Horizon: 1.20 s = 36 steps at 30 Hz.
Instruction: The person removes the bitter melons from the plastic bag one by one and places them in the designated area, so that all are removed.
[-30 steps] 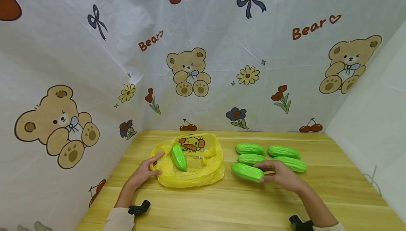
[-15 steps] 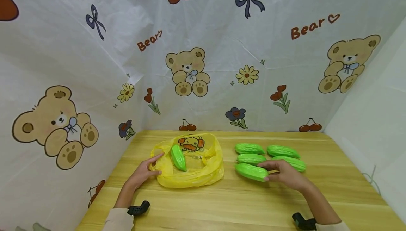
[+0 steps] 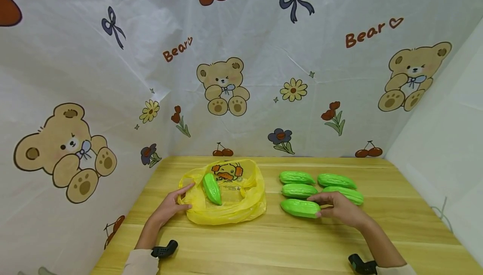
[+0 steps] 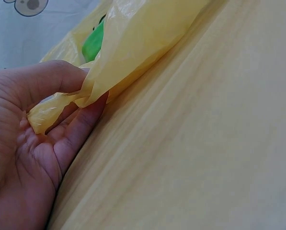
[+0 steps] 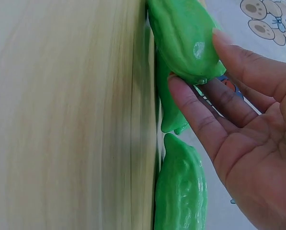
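Note:
My left hand (image 3: 171, 207) pinches the near-left rim of a yellow plastic bag (image 3: 226, 216). In the left wrist view, thumb and fingers have the thin film (image 4: 133, 52) between them. Inside the spread bag lies one green toy bitter melon (image 3: 212, 189). On the right side, my right hand (image 3: 341, 210) grips the right end of another bitter melon (image 3: 299, 208), low over the wooden table or on it. The right wrist view shows thumb and fingertips on the blunt end of this melon (image 5: 186, 43), with part of it out of frame.
Behind the held melon lie more bitter melons in two columns: two on the left, the back one (image 3: 297, 177) and a nearer one (image 3: 299, 190), and two on the right (image 3: 337, 180). A patterned cloth (image 3: 260, 132) hangs behind the wooden table (image 3: 241, 250).
My right hand has shifted a little to the right with the bitter melon, which now sits slightly nearer to me. My left hand stays at the bag's rim.

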{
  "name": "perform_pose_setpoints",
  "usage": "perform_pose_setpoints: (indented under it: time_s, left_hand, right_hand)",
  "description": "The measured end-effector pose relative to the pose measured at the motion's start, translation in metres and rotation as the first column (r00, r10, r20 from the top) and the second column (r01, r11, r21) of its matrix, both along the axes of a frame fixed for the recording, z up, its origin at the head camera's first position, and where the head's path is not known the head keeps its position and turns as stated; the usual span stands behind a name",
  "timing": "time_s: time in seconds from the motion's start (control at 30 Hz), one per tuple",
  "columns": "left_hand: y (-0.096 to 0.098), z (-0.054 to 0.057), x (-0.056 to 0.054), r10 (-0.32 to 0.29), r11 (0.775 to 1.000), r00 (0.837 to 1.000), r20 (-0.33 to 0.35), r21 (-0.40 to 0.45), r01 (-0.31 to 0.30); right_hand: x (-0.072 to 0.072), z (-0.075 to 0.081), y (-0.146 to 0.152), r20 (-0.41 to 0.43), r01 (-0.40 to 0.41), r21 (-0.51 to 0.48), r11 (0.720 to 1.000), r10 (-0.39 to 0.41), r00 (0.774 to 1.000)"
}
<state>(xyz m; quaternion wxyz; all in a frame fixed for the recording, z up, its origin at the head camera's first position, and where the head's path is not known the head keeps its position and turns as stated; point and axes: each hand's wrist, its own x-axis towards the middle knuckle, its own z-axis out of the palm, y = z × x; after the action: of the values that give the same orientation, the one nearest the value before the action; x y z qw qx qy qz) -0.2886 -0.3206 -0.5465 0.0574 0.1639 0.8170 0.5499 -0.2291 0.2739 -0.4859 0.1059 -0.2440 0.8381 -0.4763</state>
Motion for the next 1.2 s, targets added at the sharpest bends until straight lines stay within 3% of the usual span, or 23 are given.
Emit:
perform_pose_setpoints:
  time_s: [0.53,1.2]
  left_hand:
    - [-0.0004,0.001,-0.0003,-0.01,1.0,1.0,-0.014,0.005,0.01]
    - [-0.0003,-0.0007,-0.0022,0.008,1.0,1.0,0.011,0.004,-0.008]
  right_hand:
    - [-0.0023,-0.0019,0.0025,0.045,0.037,-0.024,0.999,-0.036,0.998]
    - [-0.0044,-0.0058,0.0083,0.021,0.044,-0.02,0.999,-0.044,0.999]
